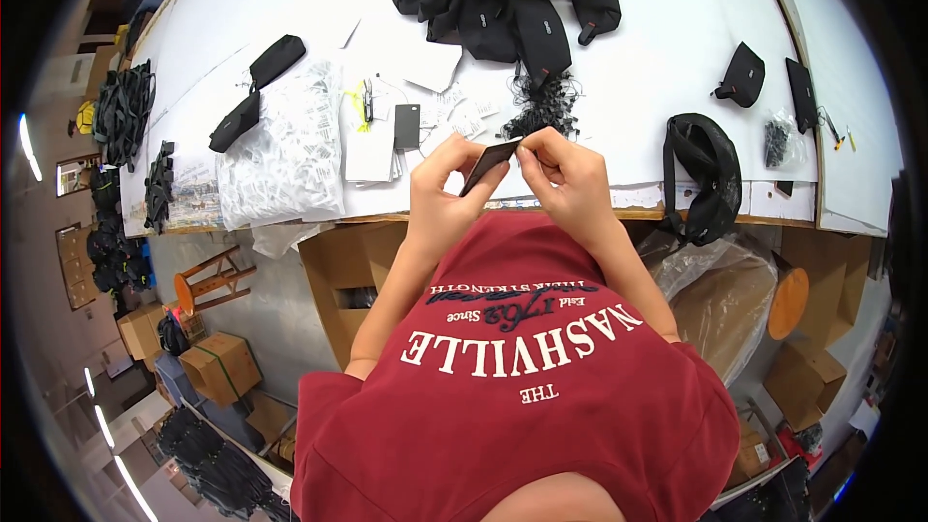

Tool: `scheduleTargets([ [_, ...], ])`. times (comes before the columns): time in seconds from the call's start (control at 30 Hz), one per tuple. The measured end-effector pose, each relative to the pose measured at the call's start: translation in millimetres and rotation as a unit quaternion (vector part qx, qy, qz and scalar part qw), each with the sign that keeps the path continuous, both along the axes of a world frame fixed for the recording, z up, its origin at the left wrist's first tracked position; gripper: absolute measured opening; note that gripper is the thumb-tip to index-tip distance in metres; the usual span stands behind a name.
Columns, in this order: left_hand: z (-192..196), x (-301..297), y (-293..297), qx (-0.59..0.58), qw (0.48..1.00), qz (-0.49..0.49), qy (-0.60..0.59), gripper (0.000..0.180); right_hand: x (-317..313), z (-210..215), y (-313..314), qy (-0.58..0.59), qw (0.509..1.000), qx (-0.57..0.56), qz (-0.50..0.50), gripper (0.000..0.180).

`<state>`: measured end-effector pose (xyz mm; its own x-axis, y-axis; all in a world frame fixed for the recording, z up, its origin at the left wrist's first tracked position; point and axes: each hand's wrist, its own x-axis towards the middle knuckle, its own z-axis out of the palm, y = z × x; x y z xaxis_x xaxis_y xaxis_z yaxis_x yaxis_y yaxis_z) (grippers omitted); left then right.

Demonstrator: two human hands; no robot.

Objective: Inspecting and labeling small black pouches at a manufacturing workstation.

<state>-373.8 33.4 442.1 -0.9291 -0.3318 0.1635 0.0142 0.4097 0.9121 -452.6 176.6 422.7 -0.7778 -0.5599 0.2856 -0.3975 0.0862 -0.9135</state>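
Note:
My left hand [443, 191] pinches a small black hang tag [486, 166] between thumb and fingers, in front of my chest at the table's near edge. At the tag's upper right corner, the fingertips of my right hand [570, 179] are pressed together; whatever they hold is too small to make out. Just beyond my hands lies a tangled heap of thin black tag strings [543, 108]. Left of it are loose small white labels [468, 118], another black tag [407, 126] and a stack of white cards [369, 159].
Black pouches [512, 24] are heaped at the far middle of the white table [638, 68]. A clear bag of white labels [280, 159] lies left, two pouches [275, 62] at its edge. A black bag [706, 174] overhangs the near edge at right. Cartons [220, 367] and stools [211, 280] stand below.

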Motion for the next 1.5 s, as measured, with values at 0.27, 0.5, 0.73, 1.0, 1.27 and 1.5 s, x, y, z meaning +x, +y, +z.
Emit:
scheduleTargets([
  [0.27, -5.1, -7.4, -5.2, 0.015, 0.999, -0.040, -0.005, 0.006, -12.9, -7.5, 9.0, -0.156, 0.987, -0.030, -0.011, 0.007],
  [0.5, -38.5, -39.9, -9.5, 0.300, 0.926, -0.179, -0.146, 0.023, -24.7, -18.8, 24.0, -0.236, 0.970, -0.014, 0.056, 0.007],
  [0.73, -51.0, -66.3, -0.8, 0.315, 0.908, -0.235, -0.146, 0.011, -40.5, -40.3, 29.5, -0.323, 0.938, -0.093, 0.081, 0.012],
  [1.0, -123.1, -143.9, -6.2, 0.217, 0.955, -0.140, -0.144, 0.017, -51.6, -53.8, 34.0, -0.376, 0.925, -0.045, 0.011, 0.016],
  [1.27, -177.5, -166.6, -19.1, -0.208, 0.961, -0.081, -0.164, 0.021, -55.6, -45.5, 51.7, -0.405, 0.909, -0.089, -0.048, 0.019],
  [1.5, -147.7, -162.3, -15.4, -0.003, 0.984, -0.088, -0.155, 0.016, -53.5, -54.0, 58.7, -0.464, 0.871, -0.150, -0.055, 0.024],
])
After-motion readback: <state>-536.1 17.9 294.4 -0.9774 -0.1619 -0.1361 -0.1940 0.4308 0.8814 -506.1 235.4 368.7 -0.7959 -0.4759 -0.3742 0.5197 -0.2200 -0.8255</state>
